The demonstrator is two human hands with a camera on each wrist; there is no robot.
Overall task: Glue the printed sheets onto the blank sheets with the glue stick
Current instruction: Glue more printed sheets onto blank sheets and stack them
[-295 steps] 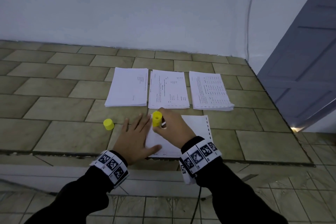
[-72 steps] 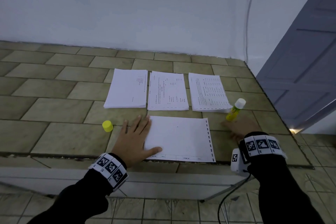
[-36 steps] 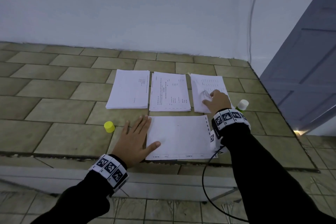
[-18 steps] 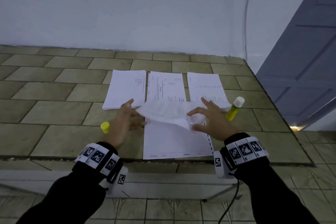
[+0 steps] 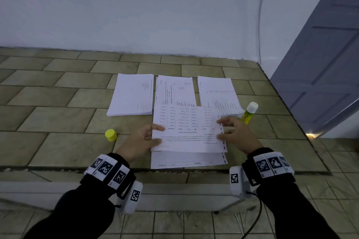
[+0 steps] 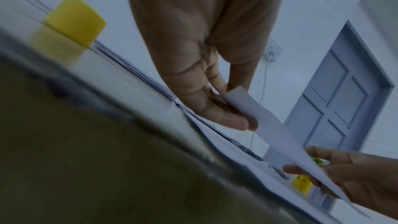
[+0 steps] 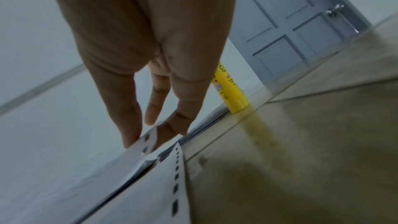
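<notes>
**Printed sheet held by both hands over the blank sheet**

The left hand (image 5: 138, 140) pinches the left edge of a printed sheet (image 5: 189, 132), thumb on top and fingers underneath, as the left wrist view shows. The right hand (image 5: 236, 134) pinches the sheet's right edge, by the row of punched holes, between thumb and fingertips (image 7: 150, 117). The printed sheet hangs just above the desk (image 5: 58, 122), its text upside down to the person, and it covers most of a blank sheet (image 5: 186, 161) that lies flat near the desk's front edge; only the blank sheet's near strip shows below it.

Behind them three stacks of paper lie side by side: a left stack (image 5: 132, 95), a middle stack (image 5: 174, 91) and a right stack (image 5: 217, 91). The far edge of the held sheet overlaps the near ends of the middle and right stacks.

The glue stick (image 5: 249, 112) stands uncapped just right of the right stack, beyond the right hand and not touched by it. Its yellow cap (image 5: 111, 135) sits on the desk left of the left hand, apart from the papers
</notes>
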